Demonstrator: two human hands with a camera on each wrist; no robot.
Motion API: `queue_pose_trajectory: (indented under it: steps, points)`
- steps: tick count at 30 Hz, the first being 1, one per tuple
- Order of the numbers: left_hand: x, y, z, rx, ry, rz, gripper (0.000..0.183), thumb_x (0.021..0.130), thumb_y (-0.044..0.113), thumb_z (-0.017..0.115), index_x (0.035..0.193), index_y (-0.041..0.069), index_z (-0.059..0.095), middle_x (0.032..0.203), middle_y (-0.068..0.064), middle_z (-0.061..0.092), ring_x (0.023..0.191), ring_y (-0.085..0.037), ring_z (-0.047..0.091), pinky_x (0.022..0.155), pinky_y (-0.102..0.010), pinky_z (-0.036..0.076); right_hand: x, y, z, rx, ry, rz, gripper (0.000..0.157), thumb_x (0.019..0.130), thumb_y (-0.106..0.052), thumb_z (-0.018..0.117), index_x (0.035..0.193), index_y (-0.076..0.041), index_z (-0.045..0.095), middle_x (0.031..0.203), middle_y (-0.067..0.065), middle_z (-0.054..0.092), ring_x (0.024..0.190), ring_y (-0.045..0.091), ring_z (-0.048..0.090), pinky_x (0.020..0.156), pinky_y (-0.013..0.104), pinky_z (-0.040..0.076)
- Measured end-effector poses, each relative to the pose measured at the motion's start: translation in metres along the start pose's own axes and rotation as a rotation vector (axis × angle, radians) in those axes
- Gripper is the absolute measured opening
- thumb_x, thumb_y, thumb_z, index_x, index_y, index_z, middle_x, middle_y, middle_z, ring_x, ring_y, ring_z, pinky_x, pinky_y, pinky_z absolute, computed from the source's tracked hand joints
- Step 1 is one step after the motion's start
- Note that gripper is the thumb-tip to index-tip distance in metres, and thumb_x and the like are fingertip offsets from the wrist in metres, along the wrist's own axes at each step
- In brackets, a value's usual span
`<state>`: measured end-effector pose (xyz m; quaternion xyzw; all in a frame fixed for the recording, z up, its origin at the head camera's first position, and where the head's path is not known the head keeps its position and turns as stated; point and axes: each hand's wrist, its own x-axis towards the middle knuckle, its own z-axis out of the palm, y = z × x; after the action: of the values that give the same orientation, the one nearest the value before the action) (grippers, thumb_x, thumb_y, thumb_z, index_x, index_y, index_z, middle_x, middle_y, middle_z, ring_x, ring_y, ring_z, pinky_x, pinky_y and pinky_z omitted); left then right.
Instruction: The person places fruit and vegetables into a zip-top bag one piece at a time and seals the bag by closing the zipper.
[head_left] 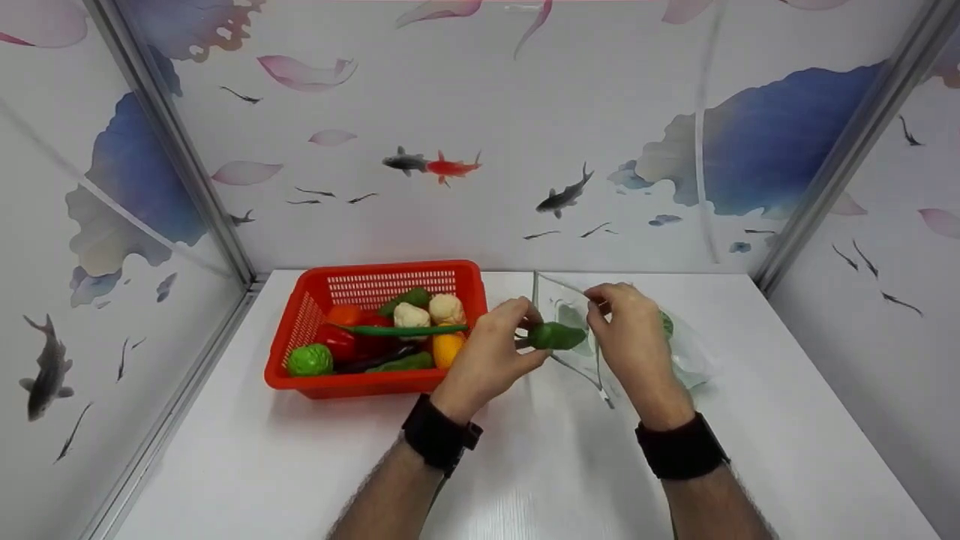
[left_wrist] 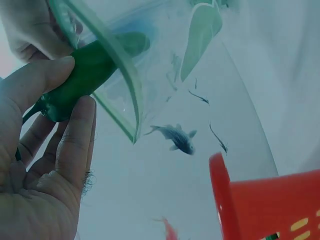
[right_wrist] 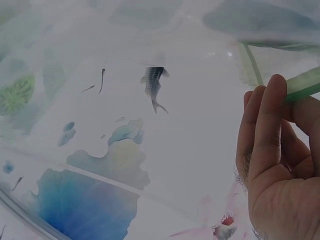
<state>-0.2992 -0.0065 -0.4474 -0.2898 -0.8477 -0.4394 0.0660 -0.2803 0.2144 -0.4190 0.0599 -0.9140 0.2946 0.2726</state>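
A green pepper (head_left: pixel 556 336) with a thin stem is pinched between the thumb and fingers of my left hand (head_left: pixel 491 352). Its tip points right, at the mouth of a clear plastic bag (head_left: pixel 574 364). In the left wrist view the green pepper (left_wrist: pixel 85 75) reaches past the bag's green rim (left_wrist: pixel 127 75). My right hand (head_left: pixel 634 337) pinches the bag's edge and holds the mouth apart. The right wrist view shows the green edge strip (right_wrist: pixel 305 84) between the thumb and fingers of the right hand (right_wrist: pixel 280 155). Something green (head_left: pixel 667 324) lies inside the bag, partly behind the right hand.
A red plastic basket (head_left: pixel 345 386) stands left of the hands. It holds a green ball-shaped vegetable (head_left: pixel 310 361), cauliflower pieces (head_left: pixel 446 308), red and orange vegetables, an eggplant (head_left: pixel 375 360) and a long green chili (head_left: pixel 405 330). Printed panels (head_left: pixel 480 217) enclose the white table (head_left: pixel 510 472) behind and at both sides.
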Motion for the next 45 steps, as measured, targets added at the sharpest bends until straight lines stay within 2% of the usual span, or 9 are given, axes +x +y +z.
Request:
queue_pose_trajectory:
  steps: [9, 14, 21, 24, 28, 31, 34, 40, 45]
  points:
    - [0.003, -0.001, 0.021, 0.108, -0.075, -0.018, 0.042, 0.101, 0.014, 0.095, 0.134, 0.013, 0.069, 0.131, -0.009, 0.08, 0.119, -0.024, 0.08, 0.104, -0.031, 0.071, 0.001, 0.0, -0.007, -0.022, 0.076, -0.019, 0.015, 0.106, 0.008, 0.07, 0.114, 0.005, 0.083, 0.106, 0.023, 0.081, 0.098, 0.039, 0.082, 0.086, 0.055, 0.07]
    - [0.004, -0.009, 0.023, 0.109, -0.1, -0.052, 0.04, 0.102, 0.012, 0.093, 0.135, 0.014, 0.07, 0.131, -0.008, 0.081, 0.116, -0.022, 0.08, 0.106, -0.033, 0.071, 0.0, -0.005, -0.021, -0.01, 0.092, 0.01, 0.017, 0.107, 0.009, 0.068, 0.116, 0.007, 0.082, 0.112, 0.025, 0.08, 0.102, 0.041, 0.083, 0.09, 0.056, 0.071]
    - [0.007, -0.022, 0.02, 0.143, -0.08, -0.06, 0.039, 0.104, 0.012, 0.092, 0.138, 0.013, 0.074, 0.133, -0.008, 0.083, 0.117, -0.021, 0.08, 0.108, -0.034, 0.071, -0.007, -0.025, -0.048, -0.002, 0.092, 0.066, 0.022, 0.107, 0.006, 0.065, 0.118, 0.004, 0.084, 0.117, 0.025, 0.082, 0.104, 0.04, 0.083, 0.092, 0.057, 0.069]
    - [0.009, -0.025, 0.019, 0.111, -0.088, -0.078, 0.041, 0.103, 0.013, 0.091, 0.14, 0.013, 0.074, 0.135, -0.007, 0.082, 0.12, -0.021, 0.08, 0.11, -0.034, 0.07, -0.009, -0.03, -0.051, 0.007, 0.075, 0.06, 0.023, 0.106, 0.005, 0.067, 0.119, 0.003, 0.086, 0.118, 0.022, 0.084, 0.104, 0.039, 0.084, 0.086, 0.047, 0.067]
    - [0.009, -0.026, 0.02, 0.076, -0.121, -0.085, 0.044, 0.103, 0.016, 0.091, 0.144, 0.014, 0.075, 0.14, -0.007, 0.081, 0.123, -0.023, 0.08, 0.111, -0.035, 0.07, -0.009, -0.03, -0.046, 0.036, 0.051, 0.053, 0.022, 0.107, 0.004, 0.07, 0.12, 0.001, 0.088, 0.119, 0.021, 0.086, 0.105, 0.038, 0.085, 0.074, 0.023, 0.055]
    - [0.007, -0.028, 0.02, 0.074, -0.131, -0.076, 0.044, 0.104, 0.018, 0.091, 0.146, 0.014, 0.076, 0.143, -0.007, 0.081, 0.123, -0.024, 0.082, 0.11, -0.034, 0.07, -0.008, -0.027, -0.042, 0.054, 0.048, 0.057, 0.021, 0.108, 0.004, 0.071, 0.12, 0.0, 0.088, 0.119, 0.021, 0.086, 0.106, 0.039, 0.085, 0.071, 0.015, 0.048]
    - [0.005, -0.03, 0.018, 0.067, -0.111, -0.072, 0.041, 0.105, 0.02, 0.09, 0.144, 0.014, 0.077, 0.141, -0.008, 0.082, 0.122, -0.023, 0.083, 0.108, -0.034, 0.071, -0.007, -0.024, -0.039, 0.062, 0.051, 0.063, 0.021, 0.108, 0.005, 0.071, 0.119, 0.0, 0.088, 0.119, 0.021, 0.086, 0.106, 0.039, 0.085, 0.074, 0.013, 0.049]
    - [0.003, -0.03, 0.004, 0.045, -0.065, -0.064, 0.036, 0.11, 0.021, 0.085, 0.143, 0.01, 0.076, 0.14, -0.012, 0.081, 0.129, -0.029, 0.082, 0.111, -0.043, 0.071, -0.004, -0.02, -0.037, 0.068, 0.039, 0.083, 0.022, 0.109, 0.003, 0.07, 0.121, 0.0, 0.088, 0.122, 0.022, 0.085, 0.109, 0.039, 0.085, 0.074, 0.011, 0.047]
    - [-0.002, -0.034, -0.014, 0.153, -0.046, -0.067, 0.033, 0.113, 0.024, 0.082, 0.142, 0.01, 0.077, 0.14, -0.012, 0.08, 0.128, -0.03, 0.079, 0.114, -0.045, 0.069, -0.004, -0.018, -0.037, 0.063, 0.018, 0.097, 0.023, 0.109, 0.002, 0.07, 0.124, 0.001, 0.087, 0.124, 0.022, 0.085, 0.111, 0.039, 0.084, 0.077, 0.011, 0.049]
